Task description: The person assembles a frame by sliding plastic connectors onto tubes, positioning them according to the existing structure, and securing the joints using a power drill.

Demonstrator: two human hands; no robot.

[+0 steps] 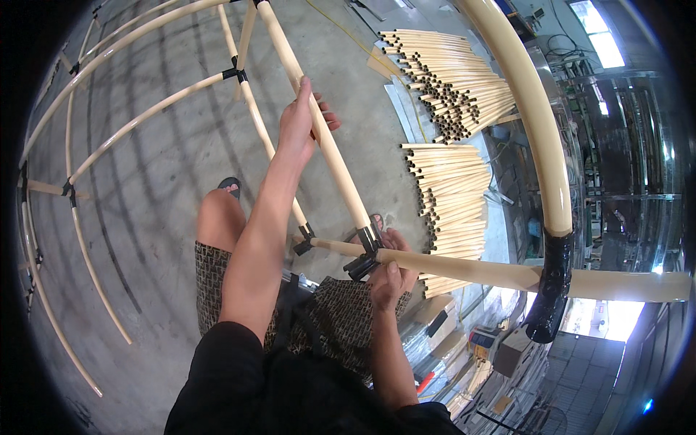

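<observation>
Long pipe gripped in the left hand, cross pipe in the right, black joint between

We note the long pipe [335,161] first: cream, round, smooth, with a glossy streak along its length. It slants from the upper frame down to a black joint [368,243], whose sleeves branch several ways; one dark stub points down and left. We cannot tell how deeply the pipe sits in it. The cross pipe [471,270], same cream finish, runs from this joint toward the right rim.

Our left hand [299,123] grasps the long pipe well above the joint, thumb lying along the near side, fingers curled behind. Our right hand [388,279] is closed round the cross pipe just beside the joint, thumb below, fingertips showing above. So the joint sits below the left hand and immediately left of the right one.

To the right, a thick-looking side pipe [536,109] comes down into a black end joint [551,290], which crosses the cross pipe; its lower mouth is open.

To the left, we record more of the frame [152,119]: cream pipes tied by black joints, over a grey floor [163,257].

Farther off, two stacks of cream pipes, an upper stack [471,80] and a lower stack [457,196], show dark round ends. Beyond stands a metal rack [631,167].
</observation>
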